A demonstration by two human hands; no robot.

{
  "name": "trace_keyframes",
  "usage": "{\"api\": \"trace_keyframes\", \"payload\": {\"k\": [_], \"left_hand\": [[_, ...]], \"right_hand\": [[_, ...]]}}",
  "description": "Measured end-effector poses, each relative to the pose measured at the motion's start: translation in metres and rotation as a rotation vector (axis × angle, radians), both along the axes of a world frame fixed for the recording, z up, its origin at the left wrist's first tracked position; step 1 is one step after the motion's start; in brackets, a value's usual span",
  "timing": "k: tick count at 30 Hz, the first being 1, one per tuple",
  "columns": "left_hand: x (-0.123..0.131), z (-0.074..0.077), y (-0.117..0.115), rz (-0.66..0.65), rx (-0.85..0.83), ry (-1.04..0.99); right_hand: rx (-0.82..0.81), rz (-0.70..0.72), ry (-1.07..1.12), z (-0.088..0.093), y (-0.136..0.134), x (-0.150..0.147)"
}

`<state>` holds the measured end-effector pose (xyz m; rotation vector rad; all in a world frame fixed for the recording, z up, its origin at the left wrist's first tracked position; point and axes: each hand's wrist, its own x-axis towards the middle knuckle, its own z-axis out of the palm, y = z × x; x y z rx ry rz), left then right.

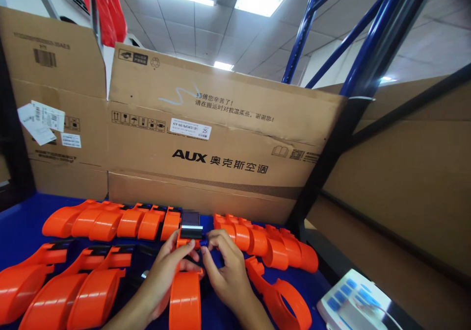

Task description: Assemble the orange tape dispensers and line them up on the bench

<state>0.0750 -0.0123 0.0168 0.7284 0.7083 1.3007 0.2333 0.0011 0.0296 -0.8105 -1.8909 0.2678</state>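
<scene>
My left hand (164,268) is closed round the upper part of an orange plastic piece (185,300) with a broad curved band, held upright in front of me. At its top sits a black head (192,233) with a row of pale, comb-like teeth. The fingertips of my right hand (228,266) pinch a small dark blue part (203,241) at the right side of that head. Part of the orange piece is hidden behind my fingers. Just right of my right hand lies another orange piece (294,300) with an open loop.
Rows of similar orange pieces (101,222) line the blue surface (22,212), with more at the right (275,254). A white device with blue buttons (355,298) stands at the lower right. Cardboard panels (221,139) and a dark post (333,143) close off the back.
</scene>
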Motion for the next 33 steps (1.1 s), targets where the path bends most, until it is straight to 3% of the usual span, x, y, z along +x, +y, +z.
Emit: {"api": "trace_keyframes", "payload": {"k": [8,15,19,23,26,30,33], "left_hand": [[0.001,-0.002,0.001,0.003,-0.010,-0.014],[0.001,0.002,-0.004,-0.040,-0.042,-0.043],[0.002,0.004,-0.006,-0.126,-0.078,-0.092],[0.000,0.004,-0.007,-0.345,-0.103,-0.142],[-0.001,0.005,-0.010,-0.433,-0.115,-0.173],[-0.003,0.009,-0.013,-0.492,-0.130,-0.167],[-0.006,0.015,-0.016,-0.455,-0.082,-0.089]], "right_hand": [[0.005,0.011,-0.154,0.001,0.002,0.003],[-0.082,0.032,-0.071,0.003,-0.002,0.008],[-0.260,0.073,0.257,0.002,-0.001,0.009],[-0.561,0.344,0.341,0.005,0.002,0.010],[-0.682,0.479,0.371,0.007,0.003,0.013],[-0.764,0.518,0.419,0.006,0.005,0.016],[-0.739,0.428,0.450,0.004,0.008,0.015]]}}
